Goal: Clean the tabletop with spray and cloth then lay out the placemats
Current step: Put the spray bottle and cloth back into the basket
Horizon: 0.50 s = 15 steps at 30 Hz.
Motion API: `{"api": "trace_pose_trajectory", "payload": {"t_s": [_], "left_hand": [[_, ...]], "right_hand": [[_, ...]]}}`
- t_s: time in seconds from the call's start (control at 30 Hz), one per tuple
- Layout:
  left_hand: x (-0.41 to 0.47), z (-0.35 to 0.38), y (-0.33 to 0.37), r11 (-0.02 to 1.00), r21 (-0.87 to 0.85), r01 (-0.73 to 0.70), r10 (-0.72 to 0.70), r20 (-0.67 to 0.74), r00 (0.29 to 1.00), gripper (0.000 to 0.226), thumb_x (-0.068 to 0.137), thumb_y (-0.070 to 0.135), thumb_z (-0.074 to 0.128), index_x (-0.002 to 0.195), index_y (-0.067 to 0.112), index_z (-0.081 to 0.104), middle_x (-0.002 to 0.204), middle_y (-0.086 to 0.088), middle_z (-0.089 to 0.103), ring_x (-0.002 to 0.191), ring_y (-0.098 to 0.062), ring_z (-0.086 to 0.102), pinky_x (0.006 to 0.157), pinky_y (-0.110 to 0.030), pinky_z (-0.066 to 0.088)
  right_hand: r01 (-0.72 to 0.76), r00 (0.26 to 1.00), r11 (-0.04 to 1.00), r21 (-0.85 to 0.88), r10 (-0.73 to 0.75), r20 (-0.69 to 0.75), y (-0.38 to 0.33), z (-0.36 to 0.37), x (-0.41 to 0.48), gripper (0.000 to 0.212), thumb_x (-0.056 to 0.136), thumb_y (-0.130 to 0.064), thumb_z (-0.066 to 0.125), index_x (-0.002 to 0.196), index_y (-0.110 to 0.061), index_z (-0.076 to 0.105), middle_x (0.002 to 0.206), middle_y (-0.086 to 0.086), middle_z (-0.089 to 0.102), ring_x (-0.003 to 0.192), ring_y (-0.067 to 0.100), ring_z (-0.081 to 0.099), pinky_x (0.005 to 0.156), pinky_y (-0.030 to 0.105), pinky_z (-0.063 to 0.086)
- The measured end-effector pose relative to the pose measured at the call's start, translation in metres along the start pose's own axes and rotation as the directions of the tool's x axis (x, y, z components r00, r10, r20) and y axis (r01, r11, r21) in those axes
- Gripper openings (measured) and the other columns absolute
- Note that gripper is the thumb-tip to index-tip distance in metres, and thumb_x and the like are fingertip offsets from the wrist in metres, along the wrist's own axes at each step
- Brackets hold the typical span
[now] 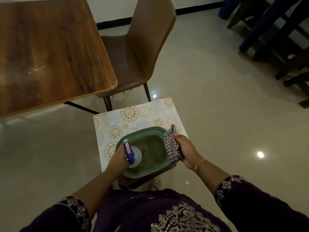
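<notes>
Over green basket (148, 131): L hand (119, 158) grips spray bottle (129, 152), R hand (187, 152) apparently pinches striped cloth (172, 146).

A basket (147, 136) sits on a small stand (133, 114) (table (50, 47) and chair (142, 47) behind it).

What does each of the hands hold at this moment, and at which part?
The left hand holds the spray bottle around its neck, under the blue trigger head. The right hand grips the striped cloth along its right edge, above the green basket.
</notes>
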<state>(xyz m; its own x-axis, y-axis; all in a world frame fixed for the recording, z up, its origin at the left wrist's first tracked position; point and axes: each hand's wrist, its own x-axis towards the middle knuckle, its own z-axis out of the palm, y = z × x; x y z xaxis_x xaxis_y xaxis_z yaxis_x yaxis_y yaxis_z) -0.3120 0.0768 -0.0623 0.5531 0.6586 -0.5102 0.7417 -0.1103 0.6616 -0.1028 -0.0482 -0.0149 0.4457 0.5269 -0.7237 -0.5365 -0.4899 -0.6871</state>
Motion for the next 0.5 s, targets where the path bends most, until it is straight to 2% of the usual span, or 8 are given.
{"api": "trace_pose_trajectory", "payload": {"t_s": [0.13, 0.2, 0.27, 0.33, 0.4, 0.43, 0.5], "left_hand": [[0.005, -0.005, -0.005, 0.999, 0.047, 0.019, -0.022, 0.066, 0.998, 0.068, 0.08, -0.007, 0.057, 0.14, 0.01, 0.03, 0.123, -0.014, 0.056, 0.106, -0.026, 0.056, 0.078, -0.026, 0.04], [0.008, -0.012, -0.007, 0.998, 0.046, 0.04, -0.043, 0.053, 0.998, 0.069, 0.08, -0.01, 0.051, 0.142, 0.012, 0.027, 0.127, -0.014, 0.054, 0.107, -0.027, 0.056, 0.078, -0.031, 0.045], [0.009, -0.023, -0.01, 0.996, -0.036, 0.086, -0.088, -0.052, 0.995, 0.064, 0.08, -0.007, 0.054, 0.139, 0.011, 0.034, 0.133, -0.014, 0.051, 0.112, -0.029, 0.055, 0.086, -0.041, 0.051], [0.005, -0.035, -0.002, 0.988, -0.131, 0.085, -0.112, -0.218, 0.97, 0.057, 0.081, -0.006, 0.053, 0.134, 0.008, 0.04, 0.132, -0.013, 0.05, 0.115, -0.028, 0.053, 0.093, -0.046, 0.049], [-0.003, -0.046, 0.019, 0.994, -0.114, -0.006, -0.035, -0.357, 0.934, 0.045, 0.084, -0.003, 0.05, 0.128, 0.008, 0.048, 0.125, -0.008, 0.054, 0.11, -0.021, 0.054, 0.092, -0.037, 0.048], [-0.007, -0.052, 0.032, 0.993, -0.095, -0.065, 0.024, -0.375, 0.927, 0.038, 0.087, 0.0, 0.05, 0.125, 0.008, 0.052, 0.12, -0.005, 0.057, 0.105, -0.015, 0.056, 0.089, -0.03, 0.048], [-0.016, -0.059, 0.065, 0.983, -0.092, -0.156, 0.122, -0.303, 0.945, 0.026, 0.092, 0.01, 0.053, 0.117, 0.01, 0.06, 0.111, -0.001, 0.062, 0.095, -0.009, 0.058, 0.08, -0.018, 0.047]], "right_hand": [[0.005, 1.0, 1.0, 0.019, -0.005, -0.007, -0.002, 0.002, 0.001, 0.035, 0.1, -0.028, 0.046, 0.117, 0.002, 0.055, 0.112, 0.023, 0.065, 0.091, 0.033, 0.065, 0.08, 0.04, 0.054], [-0.01, 1.0, 0.999, 0.041, 0.01, -0.005, -0.002, 0.007, 0.0, 0.04, 0.099, -0.029, 0.046, 0.122, 0.003, 0.053, 0.117, 0.026, 0.063, 0.102, 0.04, 0.062, 0.088, 0.047, 0.051], [-0.041, 0.999, 0.994, 0.103, 0.039, 0.014, -0.003, 0.012, -0.002, 0.045, 0.099, -0.032, 0.045, 0.126, 0.003, 0.053, 0.12, 0.026, 0.062, 0.108, 0.042, 0.059, 0.096, 0.05, 0.047], [-0.068, 0.996, 0.98, 0.188, 0.055, 0.07, -0.005, 0.017, -0.002, 0.047, 0.099, -0.036, 0.041, 0.126, -0.002, 0.057, 0.122, 0.022, 0.062, 0.112, 0.037, 0.057, 0.103, 0.05, 0.042], [-0.073, 0.991, 0.956, 0.284, 0.039, 0.125, -0.008, 0.023, -0.003, 0.049, 0.1, -0.042, 0.037, 0.123, -0.007, 0.062, 0.122, 0.017, 0.064, 0.117, 0.035, 0.056, 0.106, 0.049, 0.04], [-0.069, 0.989, 0.942, 0.327, 0.02, 0.15, -0.01, 0.027, -0.004, 0.049, 0.1, -0.043, 0.036, 0.121, -0.008, 0.063, 0.121, 0.016, 0.065, 0.117, 0.034, 0.056, 0.106, 0.049, 0.04], [-0.058, 0.982, 0.93, 0.364, -0.012, 0.188, -0.014, 0.038, -0.007, 0.048, 0.1, -0.041, 0.034, 0.121, -0.007, 0.062, 0.121, 0.017, 0.064, 0.119, 0.035, 0.055, 0.106, 0.049, 0.039]]}}
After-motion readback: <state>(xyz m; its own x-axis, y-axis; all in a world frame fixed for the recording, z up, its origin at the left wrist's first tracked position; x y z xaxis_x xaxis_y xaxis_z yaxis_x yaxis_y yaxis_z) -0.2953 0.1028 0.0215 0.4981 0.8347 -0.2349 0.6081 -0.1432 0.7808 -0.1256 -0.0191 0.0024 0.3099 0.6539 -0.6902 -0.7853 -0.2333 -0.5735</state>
